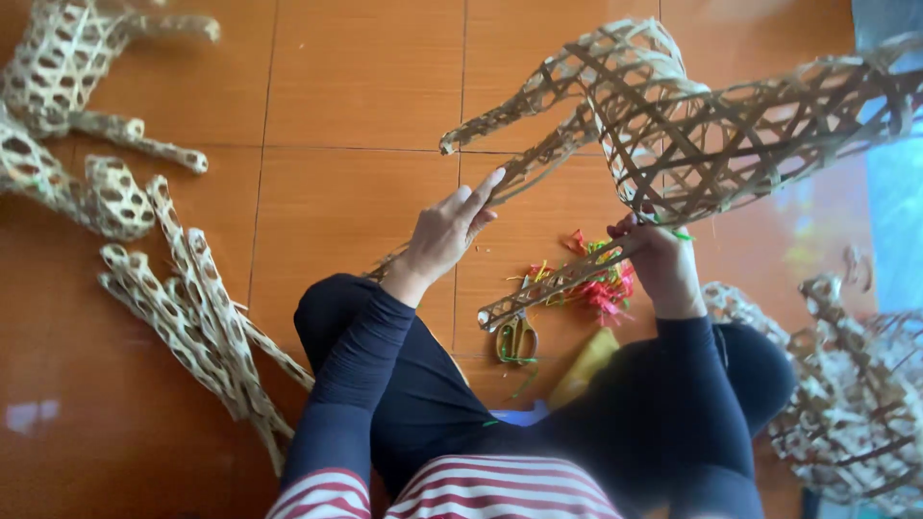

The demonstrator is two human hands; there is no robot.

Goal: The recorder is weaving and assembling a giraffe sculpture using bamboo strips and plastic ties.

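Large open-weave tan bamboo animal frame (711,125) held up over orange tile floor (356,86). L hand (444,234) fingers extended, steadying its woven leg; R hand (663,261) closed under frame's belly, supporting it. Green-handled scissors (516,338) below frame.

A large open-weave bamboo frame (711,125), pale tan and seemingly animal-shaped, hangs tilted above the tiled floor, its slender woven legs (519,106) pointing left and downward.
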